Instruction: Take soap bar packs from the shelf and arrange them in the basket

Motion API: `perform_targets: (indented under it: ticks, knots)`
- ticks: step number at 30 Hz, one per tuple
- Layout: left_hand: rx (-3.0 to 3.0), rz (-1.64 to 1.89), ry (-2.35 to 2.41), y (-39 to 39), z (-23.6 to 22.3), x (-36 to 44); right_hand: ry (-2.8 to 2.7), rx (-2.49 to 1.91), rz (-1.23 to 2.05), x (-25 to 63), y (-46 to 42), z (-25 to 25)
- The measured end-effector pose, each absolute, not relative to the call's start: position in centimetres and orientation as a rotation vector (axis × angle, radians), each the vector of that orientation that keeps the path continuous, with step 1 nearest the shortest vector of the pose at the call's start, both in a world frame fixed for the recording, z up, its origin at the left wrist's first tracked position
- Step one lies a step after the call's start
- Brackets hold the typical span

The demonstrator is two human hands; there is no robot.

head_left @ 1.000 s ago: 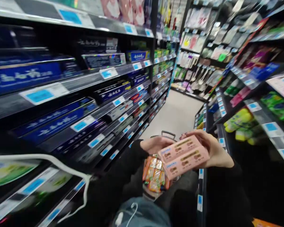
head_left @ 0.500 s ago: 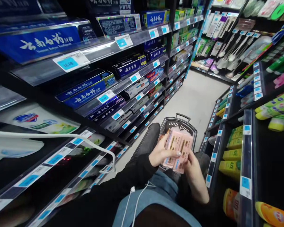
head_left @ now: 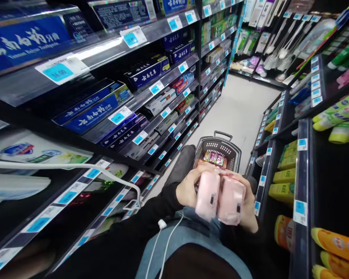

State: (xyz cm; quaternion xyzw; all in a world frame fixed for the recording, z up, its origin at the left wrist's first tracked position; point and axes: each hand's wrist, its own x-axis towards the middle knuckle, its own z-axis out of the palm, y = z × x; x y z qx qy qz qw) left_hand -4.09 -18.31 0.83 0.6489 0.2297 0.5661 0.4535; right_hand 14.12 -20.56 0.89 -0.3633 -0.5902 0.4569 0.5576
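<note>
Two pink plastic-wrapped packs (head_left: 208, 195) are side by side in front of me, their narrow ends turned up toward me. My left hand (head_left: 189, 188) is closed around the left one, fingers over its far edge. Gripping the right-hand pink pack (head_left: 232, 199), my right hand (head_left: 250, 203) wraps its outer side. The fingertips of both hands meet at the far edge. Beyond and below them stands a dark shopping basket (head_left: 234, 156) on the floor, holding several small orange and purple packages (head_left: 215, 158). Which product the pink packs contain cannot be read.
Shelves of blue toothpaste boxes (head_left: 95, 110) line the left. On the right, shelves carry yellow boxes (head_left: 283, 176) and orange bottles (head_left: 339, 242). A white cable (head_left: 116, 178) crosses at left. The pale floor (head_left: 235, 104) runs toward hanging utensils (head_left: 291, 48) at the back.
The pink packs have tipped so their ends face up, and they have come closer to me. My right hand has shifted to the outer side. The basket's contents now show.
</note>
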Motion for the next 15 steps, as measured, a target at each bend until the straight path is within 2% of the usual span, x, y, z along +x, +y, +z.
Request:
perform_targets:
  ticks: [4, 8, 12, 15]
  knots:
    - [1.190, 1.236, 0.721, -16.6, -0.7, -5.5, -1.000, -0.885, 1.312, 15.5, -20.2, -1.7]
    - [0.747, 1.082, 1.089, -11.8, -5.4, -7.4, -0.531, -0.911, 1.313, 19.0, -18.0, -7.4]
    - [1.094, 0.670, 1.712, -4.2, -12.8, -7.1, -0.323, -1.160, 1.301, 21.3, -14.1, -16.3]
    - [1.229, 0.389, 1.900, 1.6, -19.5, -4.8, -0.240, -1.277, 1.320, 21.3, -11.0, -22.6]
